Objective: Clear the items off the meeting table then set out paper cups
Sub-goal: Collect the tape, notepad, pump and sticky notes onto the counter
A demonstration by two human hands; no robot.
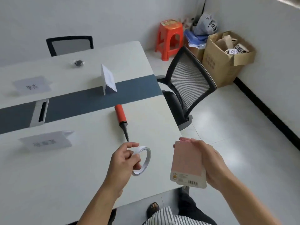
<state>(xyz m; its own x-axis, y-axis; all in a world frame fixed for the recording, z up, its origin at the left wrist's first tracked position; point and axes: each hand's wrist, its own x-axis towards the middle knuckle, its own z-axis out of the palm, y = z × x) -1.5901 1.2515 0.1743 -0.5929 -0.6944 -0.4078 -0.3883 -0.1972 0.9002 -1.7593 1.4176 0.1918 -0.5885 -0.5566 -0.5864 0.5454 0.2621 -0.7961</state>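
A: What is being held closest to the camera?

B: A thin white ring-shaped roll of tape (148, 159) is being pinched at its rim by the thumb and curled fingers of the left hand (125, 161). It is being held just above the near part of the white meeting table (65, 176). A pink spiral-bound notepad with a barcode at its lower end (188, 163) is being gripped by the right hand (211, 163). The fingers are wrapped behind it, and it is being held up over the table's near right edge.

A: What is lying past the hands?

B: An orange-red cylindrical hand pump with a black tapered nozzle (121, 117) is lying just beyond the tape, with the nozzle pointing towards the left hand. A folded white paper name card (47, 142) is sitting to the left. A second folded white card (108, 80) is standing upright at the far edge of the dark blue-grey strip (81, 103) that crosses the table. A third card (32, 86) is sitting at the far left. A small black object (78, 63), too blurred to be identified, is lying near the far edge.

A: And around the table?

B: A black mesh-backed office chair (190, 82) is standing at the right side and a black-framed chair (69, 45) at the far side. An orange-red plastic stool (170, 38) and an open brown cardboard box (222, 62) are standing in the corner.
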